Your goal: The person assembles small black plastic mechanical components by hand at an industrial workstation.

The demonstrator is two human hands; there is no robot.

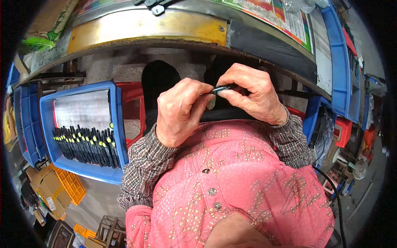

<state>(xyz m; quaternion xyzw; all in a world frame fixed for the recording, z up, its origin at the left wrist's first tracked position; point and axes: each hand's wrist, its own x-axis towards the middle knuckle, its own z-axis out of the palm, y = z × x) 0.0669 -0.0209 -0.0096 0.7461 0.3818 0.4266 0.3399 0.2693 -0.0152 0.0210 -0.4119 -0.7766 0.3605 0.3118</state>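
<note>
In front of my lap, my left hand point(182, 108) and my right hand point(253, 91) meet over a small, slim black piece point(221, 89) with a shiny edge. Each hand pinches it between thumb and fingers, one at either end. My fingers cover much of it, so its exact kind cannot be made out. To my left, a blue plastic tray point(84, 172) contains a row of slim black pieces point(84, 144) with yellow-green dots, lying side by side below a pale sheet point(82, 108).
A workbench edge with a yellow metal strip point(149, 29) runs across beyond my hands. Several dark parts point(157, 9) lie on it. Blue bins point(337, 53) stand at the right. An orange crate point(69, 184) and a cardboard box point(49, 188) are at lower left.
</note>
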